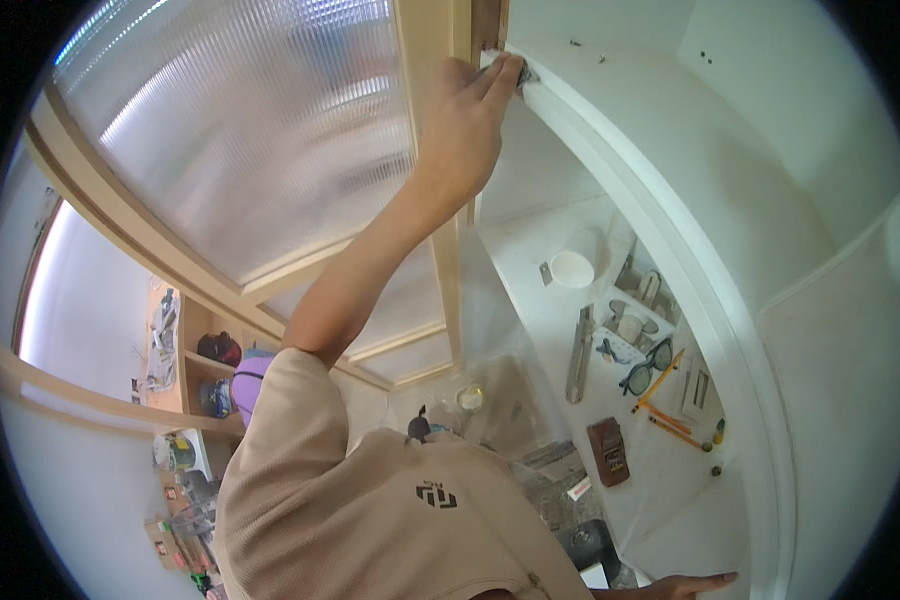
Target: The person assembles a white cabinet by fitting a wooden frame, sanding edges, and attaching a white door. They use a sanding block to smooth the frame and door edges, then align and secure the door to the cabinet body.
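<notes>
1. Left hand [465,120] is up high, fingers pressed together at the top corner where the wooden door frame [432,40] meets the white jamb [670,250]; the fingertips pinch a small dark piece [523,72] there, too small to identify.
2. Right hand [685,585] sits low at the bottom edge, flat and open, palm on the white surface, holding nothing.
3. Ribbed frosted glass panel [250,130] fills the door beside the raised arm.
4. Down on the white shelf [530,300]: a round white cup [573,268], contents not visible.
5. Next to it, a small white tray [635,318] holds a little cup and metal bits.
6. Dark safety glasses [648,368], orange pencils [660,378] and a long metal tool [580,352] lie loose nearby.
7. A brown case [608,452] rests below them.
</notes>
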Demonstrator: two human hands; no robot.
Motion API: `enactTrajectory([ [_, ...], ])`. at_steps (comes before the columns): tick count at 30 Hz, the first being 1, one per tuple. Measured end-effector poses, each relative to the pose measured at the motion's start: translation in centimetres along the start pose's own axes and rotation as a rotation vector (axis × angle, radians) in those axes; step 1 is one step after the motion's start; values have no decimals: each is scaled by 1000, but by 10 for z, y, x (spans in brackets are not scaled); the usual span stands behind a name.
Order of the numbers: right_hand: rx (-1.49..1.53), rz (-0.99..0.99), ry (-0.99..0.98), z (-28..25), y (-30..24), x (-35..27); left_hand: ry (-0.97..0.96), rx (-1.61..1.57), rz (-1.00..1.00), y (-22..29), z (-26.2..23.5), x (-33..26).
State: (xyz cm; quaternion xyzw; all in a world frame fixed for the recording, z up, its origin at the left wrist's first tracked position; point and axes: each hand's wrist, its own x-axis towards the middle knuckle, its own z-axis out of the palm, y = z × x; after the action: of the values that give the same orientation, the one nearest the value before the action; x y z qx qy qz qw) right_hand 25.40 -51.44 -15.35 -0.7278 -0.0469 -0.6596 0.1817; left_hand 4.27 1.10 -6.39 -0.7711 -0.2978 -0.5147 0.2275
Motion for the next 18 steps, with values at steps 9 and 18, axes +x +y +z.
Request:
enactTrajectory([
  [9, -192, 120, -121, -1, 19, -16, 1, 47, -19, -15, 0, -5],
  [18, -158, 59, -161, -3, 17, -8, 31, -62, 140, 6, -15, -10],
])
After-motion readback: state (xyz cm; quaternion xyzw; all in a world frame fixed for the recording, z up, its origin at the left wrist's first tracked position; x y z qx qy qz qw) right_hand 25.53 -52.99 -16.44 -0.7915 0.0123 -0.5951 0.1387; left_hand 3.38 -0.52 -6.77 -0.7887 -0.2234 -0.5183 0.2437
